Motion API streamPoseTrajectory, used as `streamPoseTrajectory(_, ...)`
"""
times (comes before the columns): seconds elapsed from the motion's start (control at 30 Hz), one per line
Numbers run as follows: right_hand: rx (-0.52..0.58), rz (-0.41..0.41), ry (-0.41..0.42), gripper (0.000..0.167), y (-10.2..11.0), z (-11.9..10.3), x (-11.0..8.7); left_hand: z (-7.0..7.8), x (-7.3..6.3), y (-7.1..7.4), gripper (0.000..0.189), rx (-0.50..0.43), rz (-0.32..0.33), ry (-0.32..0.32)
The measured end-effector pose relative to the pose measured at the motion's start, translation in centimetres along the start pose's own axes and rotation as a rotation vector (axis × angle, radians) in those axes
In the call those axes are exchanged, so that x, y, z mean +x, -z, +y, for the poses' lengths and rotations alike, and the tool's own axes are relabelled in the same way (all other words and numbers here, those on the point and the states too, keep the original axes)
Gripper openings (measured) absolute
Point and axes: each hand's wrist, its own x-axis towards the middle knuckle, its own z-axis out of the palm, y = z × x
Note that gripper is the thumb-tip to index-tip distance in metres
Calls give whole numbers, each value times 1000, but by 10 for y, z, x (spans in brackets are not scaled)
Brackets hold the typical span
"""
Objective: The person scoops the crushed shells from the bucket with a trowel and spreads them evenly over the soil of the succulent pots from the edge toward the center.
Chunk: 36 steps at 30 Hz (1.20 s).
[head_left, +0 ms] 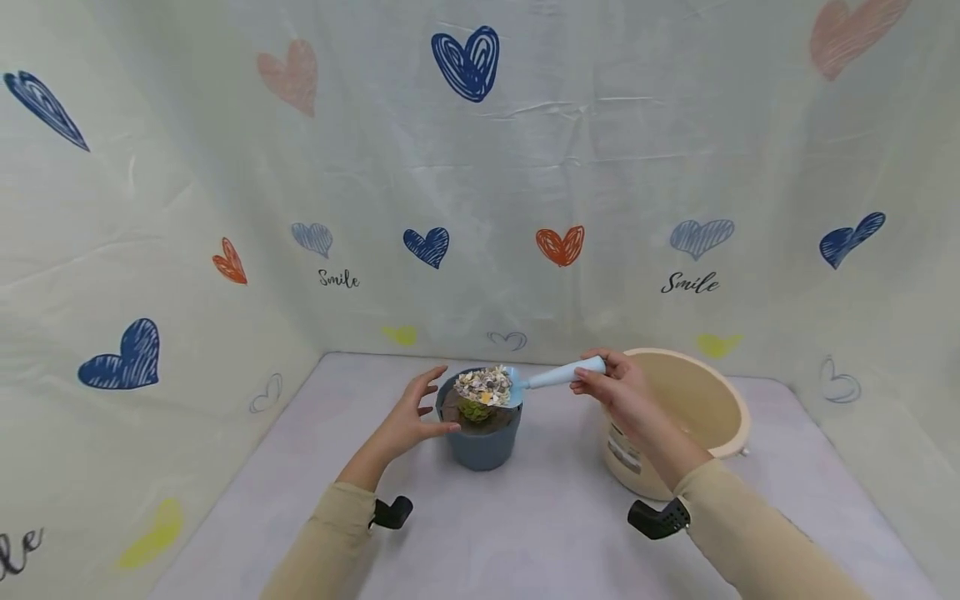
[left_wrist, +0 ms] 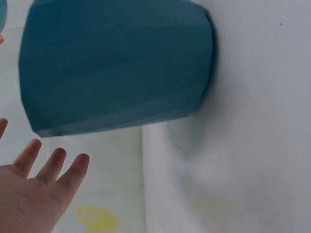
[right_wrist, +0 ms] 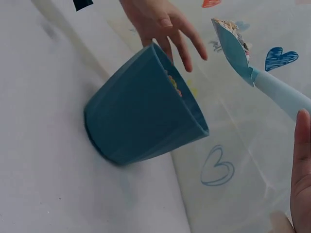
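My right hand (head_left: 626,392) grips the handle of a light-blue garden trowel (head_left: 558,375), its blade heaped with pale mixed pebbles (head_left: 482,385). In the right wrist view the loaded trowel (right_wrist: 235,53) hangs above the rim of a blue-grey plant pot (right_wrist: 141,107), apart from it. The pot (head_left: 483,450) stands upright on the table, with brown soil and a small green plant (head_left: 474,410) inside, partly hidden by the pebbles. At the pot's left side my left hand (head_left: 405,425) has its fingers spread around the rim; in the left wrist view the fingertips (left_wrist: 80,162) appear apart from the wall.
A large cream bucket (head_left: 626,479) stands right of the pot, under and beside my right forearm. The pale table (head_left: 510,533) meets a hanging sheet printed with hearts (head_left: 480,167) at the back. Black wrist cameras (head_left: 658,518) stick out below both hands.
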Motion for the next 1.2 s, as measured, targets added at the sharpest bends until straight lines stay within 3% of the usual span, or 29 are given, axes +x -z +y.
streamPoseTrajectory(0.37,-10,12,-48,20,-4,3,4,-33,8,-2,108,-120,-189,68)
streamPoseTrajectory(0.6,-6,27,-55,16,-4,2,3,-49,23,-2,118,-200,-244,11)
streamPoseTrajectory(0.8,-30,36,-63,15,-3,4,4,-49,27,-7,114,-237,-230,37)
streamPoseTrajectory(1.2,-107,33,-83,16,-4,3,6,-42,20,-13,111,-204,-189,102)
